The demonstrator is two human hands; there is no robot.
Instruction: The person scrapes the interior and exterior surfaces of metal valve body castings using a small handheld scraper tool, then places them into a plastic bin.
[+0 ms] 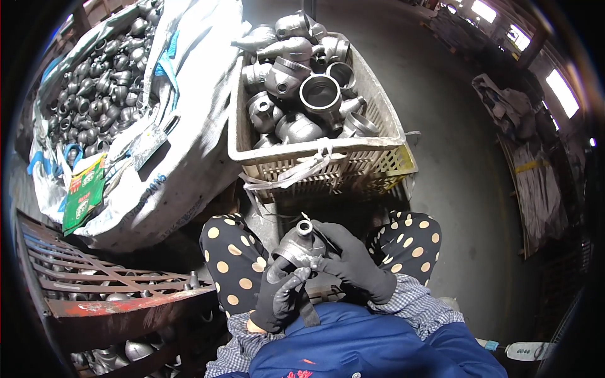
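So the biggest thing here is a white woven bulk bag (pixel 198 120) on the left, loaded with loose grey metal castings (pixel 101 91). Next down is a rusty slatted metal bin (pixel 126 305) at lower left, with more grey parts showing between its bars. Then there's a grubby cream plastic crate (pixel 386 104) straight ahead, heaped past its rim with rounded pipe-type castings (pixel 320 92), some with wide round mouths. The person sits right up to it in a blue apron (pixel 340 343) and black trousers with cream polka dots (pixel 409 246), knees apart. Both hands wear dark gloves and they're closed around one piece: the right hand (pixel 356 258) grips its right side, while the left hand (pixel 280 299) cups the lower left, thumb up against it. That piece, a rounded grey pipe casting (pixel 293 249), is held between the knees, just this side of the crate. Smallest bits: its narrow round tube end (pixel 304 228) points up, and there's a whitish patch below, can't tell if it's glare or residue.
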